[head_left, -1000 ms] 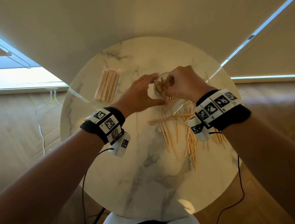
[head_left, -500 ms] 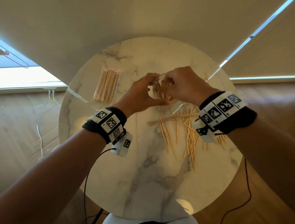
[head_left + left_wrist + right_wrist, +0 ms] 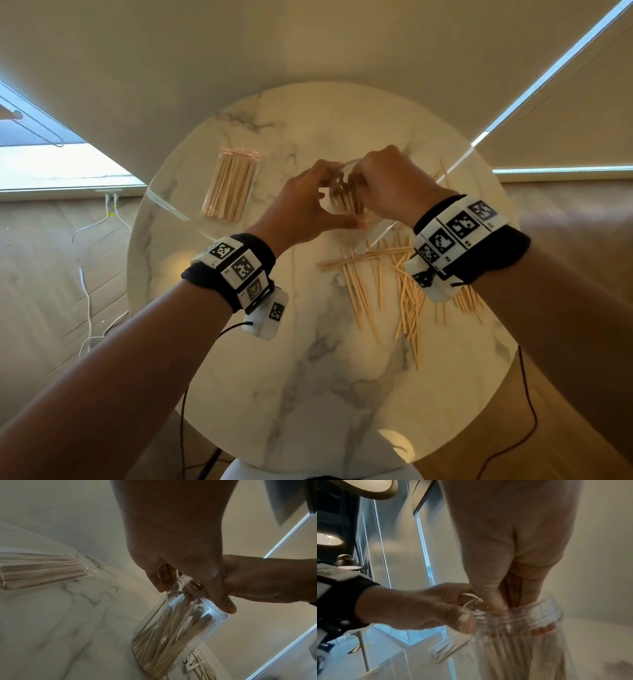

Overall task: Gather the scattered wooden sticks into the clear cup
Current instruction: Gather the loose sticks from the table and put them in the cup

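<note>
Sticks [image 3: 346, 200] in hand-held cup [image 3: 337, 192]

Glossy marble-look table [image 3: 308, 394], pale wooden sticks [image 3: 356, 291] (matt), clear, perhaps plastic, cup [image 3: 171, 635]

A round marble table in a room of pale blinds and wood flooring.

The white marble table [image 3: 329, 394] has grey veining and stands close to a cream wall [image 3: 239, 51] on a wooden plank floor [image 3: 41, 274]. Roller blinds [image 3: 565, 113] hang to the right, with thin bright strips of daylight along their edges; to the left a window [image 3: 51, 168] glows bright near floor level. White cables [image 3: 87, 274] trail across the floor on the left from a socket [image 3: 111, 198] below that window, and thin black cords [image 3: 524, 411] hang beside the near edge of the table. Warm, soft light fills the scene.
</note>
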Available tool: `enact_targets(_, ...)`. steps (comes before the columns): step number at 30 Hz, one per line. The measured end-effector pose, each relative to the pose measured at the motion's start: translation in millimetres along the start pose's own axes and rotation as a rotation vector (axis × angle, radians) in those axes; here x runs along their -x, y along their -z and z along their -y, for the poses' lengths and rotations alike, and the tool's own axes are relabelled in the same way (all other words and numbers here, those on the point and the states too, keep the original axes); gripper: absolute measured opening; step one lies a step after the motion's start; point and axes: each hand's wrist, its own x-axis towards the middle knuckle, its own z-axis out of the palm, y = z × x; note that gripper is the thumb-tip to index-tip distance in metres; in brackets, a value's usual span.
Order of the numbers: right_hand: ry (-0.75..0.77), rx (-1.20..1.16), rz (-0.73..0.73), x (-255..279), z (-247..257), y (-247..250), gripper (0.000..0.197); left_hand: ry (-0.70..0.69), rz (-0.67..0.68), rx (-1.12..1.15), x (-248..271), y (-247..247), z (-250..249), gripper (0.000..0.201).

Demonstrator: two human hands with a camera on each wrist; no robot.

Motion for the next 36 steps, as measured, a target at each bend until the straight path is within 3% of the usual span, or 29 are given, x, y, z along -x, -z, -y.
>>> enact_targets(7, 0.117, -0.156, 0.129, 4, 5, 10, 0.031, -0.02, -0.015, 0.041, 2, 0, 0, 0.087)
enact_targets(11, 0.006, -0.091, -0.057, 6, -6, 15, 0.025, -0.017, -0.019, 0.047, 3, -2, 1, 0.09)
enact_targets(13, 0.02, 0.021, 0.024, 7, -3, 9, 0.024, -0.008, -0.023, 0.036, 2, -3, 1, 0.091)
enact_targets(15, 0.127, 0.048, 0.154, 12, 4, 5, 0.028, 0.01, -0.024, 0.03, 1, -4, 1, 0.089)
enact_targets(17, 0.17, 0.029, 0.186, 14, 6, 5, 0.03, 0.023, -0.024, 0.024, 1, -4, 2, 0.089)
enact_targets(22, 0.018, -0.032, 0.007, 6, -12, 6, 0.02, 0.028, -0.036, 0.031, 2, -4, 0, 0.09)
enact_targets(29, 0.13, -0.202, -0.036, 13, 1, -2, 0.022, -0.018, -0.012, -0.02, 5, -2, -4, 0.088)
enact_targets(33, 0.111, -0.339, -0.234, 39, 2, 14, 0.013, 0.044, -0.012, -0.066, 13, 1, 3, 0.117)
enact_targets(36, 0.056, -0.423, -0.301, 75, -4, 18, 0.012, 0.122, -0.06, -0.027, 30, -1, 15, 0.117)
